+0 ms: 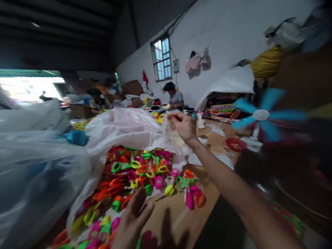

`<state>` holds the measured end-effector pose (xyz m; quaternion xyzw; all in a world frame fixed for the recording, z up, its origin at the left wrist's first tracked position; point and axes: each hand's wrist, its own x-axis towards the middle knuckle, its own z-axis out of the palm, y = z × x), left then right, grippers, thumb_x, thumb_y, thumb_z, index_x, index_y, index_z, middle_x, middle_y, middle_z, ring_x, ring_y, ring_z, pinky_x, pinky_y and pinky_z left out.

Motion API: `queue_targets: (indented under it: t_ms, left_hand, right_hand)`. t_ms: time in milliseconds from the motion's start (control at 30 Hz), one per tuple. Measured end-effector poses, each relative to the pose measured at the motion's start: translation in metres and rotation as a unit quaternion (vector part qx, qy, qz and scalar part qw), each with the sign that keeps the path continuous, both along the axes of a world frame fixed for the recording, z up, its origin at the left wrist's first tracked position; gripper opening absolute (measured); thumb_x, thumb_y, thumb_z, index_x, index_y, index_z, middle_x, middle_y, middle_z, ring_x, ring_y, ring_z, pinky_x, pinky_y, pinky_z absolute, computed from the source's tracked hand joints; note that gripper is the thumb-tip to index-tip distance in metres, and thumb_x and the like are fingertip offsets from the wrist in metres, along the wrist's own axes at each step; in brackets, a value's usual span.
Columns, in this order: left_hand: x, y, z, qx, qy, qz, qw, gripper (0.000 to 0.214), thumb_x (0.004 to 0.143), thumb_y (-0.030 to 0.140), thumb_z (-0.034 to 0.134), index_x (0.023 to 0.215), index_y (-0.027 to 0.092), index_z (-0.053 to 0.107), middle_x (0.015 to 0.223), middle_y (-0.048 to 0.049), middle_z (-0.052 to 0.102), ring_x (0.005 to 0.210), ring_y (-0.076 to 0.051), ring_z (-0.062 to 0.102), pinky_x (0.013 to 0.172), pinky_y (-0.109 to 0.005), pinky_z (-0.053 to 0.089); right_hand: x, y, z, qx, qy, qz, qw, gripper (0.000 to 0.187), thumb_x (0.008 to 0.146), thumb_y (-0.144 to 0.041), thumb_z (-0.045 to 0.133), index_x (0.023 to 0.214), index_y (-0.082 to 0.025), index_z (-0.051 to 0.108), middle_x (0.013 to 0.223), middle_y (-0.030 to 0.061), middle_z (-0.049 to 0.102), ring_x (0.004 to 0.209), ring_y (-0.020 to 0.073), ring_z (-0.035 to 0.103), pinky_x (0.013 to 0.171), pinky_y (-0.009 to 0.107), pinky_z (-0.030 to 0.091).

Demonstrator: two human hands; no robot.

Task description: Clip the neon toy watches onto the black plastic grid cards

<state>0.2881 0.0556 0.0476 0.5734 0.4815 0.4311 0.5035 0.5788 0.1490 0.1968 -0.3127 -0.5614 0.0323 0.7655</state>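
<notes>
My right hand [183, 127] reaches out over the table, fingertips pinched on the edge of a clear plastic bag [168, 133] that hangs down from them. In the lower middle, my left hand [135, 218] is blurred, its thumb and fingers apart with nothing in them. It hovers by a heap of small plastic toys [145, 169] in orange, green, pink and yellow, many with ring-shaped parts. The heap spills from a large white plastic sack [124, 124]. A smaller group of these toys [190, 193] lies on the brown tabletop [171, 214], below my right forearm.
A blue-bladed fan [261, 114] stands at the right, near a red dish [236, 144]. More clear plastic sacks [38, 173] fill the left side. Two people [176, 97] sit farther back among boxes and bags. Printed boxes [223, 110] are stacked by the wall.
</notes>
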Motion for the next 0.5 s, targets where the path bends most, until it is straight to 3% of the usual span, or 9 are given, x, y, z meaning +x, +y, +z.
queue_targets:
  t_ms: [100, 200, 300, 367, 500]
  left_hand:
    - [0.016, 0.018, -0.001, -0.059, -0.103, -0.028, 0.993, 0.108, 0.049, 0.056, 0.098, 0.14, 0.018, 0.055, 0.164, -0.0188, 0.039, 0.152, -0.036, 0.036, 0.126, -0.047, 0.032]
    - [0.022, 0.037, -0.002, -0.063, -0.162, -0.028, 0.984, 0.105, 0.053, 0.051, 0.098, 0.141, 0.018, 0.052, 0.162, -0.021, 0.041, 0.151, -0.035, 0.039, 0.124, -0.045, 0.033]
    - [0.012, 0.044, 0.002, -0.066, -0.206, -0.026, 0.976, 0.108, 0.059, 0.049, 0.095, 0.149, 0.024, 0.041, 0.156, -0.0213, 0.049, 0.145, -0.036, 0.048, 0.119, -0.056, 0.038]
    - [0.001, 0.042, 0.006, -0.045, -0.231, -0.022, 0.972, 0.112, 0.061, 0.047, 0.095, 0.153, 0.028, 0.034, 0.155, -0.0196, 0.051, 0.141, -0.035, 0.053, 0.115, -0.056, 0.041]
    - [-0.024, 0.032, 0.005, 0.045, -0.253, 0.009, 0.966, 0.131, 0.054, 0.029, 0.099, 0.16, 0.034, 0.021, 0.159, -0.0164, 0.047, 0.138, -0.031, 0.056, 0.11, -0.042, 0.049]
  right_hand:
    - [-0.044, -0.006, 0.014, 0.004, 0.044, 0.071, 0.997, 0.037, 0.081, -0.054, 0.077, 0.086, -0.018, 0.077, 0.075, -0.0004, 0.069, 0.068, 0.0139, 0.056, 0.064, 0.026, 0.045]
    - [-0.082, -0.011, 0.021, -0.009, 0.075, 0.122, 0.99, 0.042, 0.077, -0.059, 0.078, 0.085, -0.017, 0.075, 0.072, -0.0013, 0.065, 0.067, 0.0125, 0.053, 0.064, 0.025, 0.044]
    - [-0.112, -0.014, 0.024, -0.032, 0.08, 0.142, 0.986, 0.047, 0.076, -0.063, 0.076, 0.085, -0.017, 0.073, 0.072, -0.0019, 0.063, 0.066, 0.0114, 0.052, 0.064, 0.025, 0.044]
    - [-0.127, -0.014, 0.025, -0.045, 0.084, 0.142, 0.985, 0.048, 0.076, -0.065, 0.075, 0.085, -0.017, 0.072, 0.072, -0.0018, 0.063, 0.065, 0.0111, 0.051, 0.064, 0.025, 0.044]
    - [-0.145, -0.004, 0.026, -0.063, 0.077, 0.109, 0.989, 0.051, 0.074, -0.067, 0.074, 0.08, -0.016, 0.071, 0.068, -0.0012, 0.063, 0.061, 0.0114, 0.049, 0.059, 0.025, 0.042]
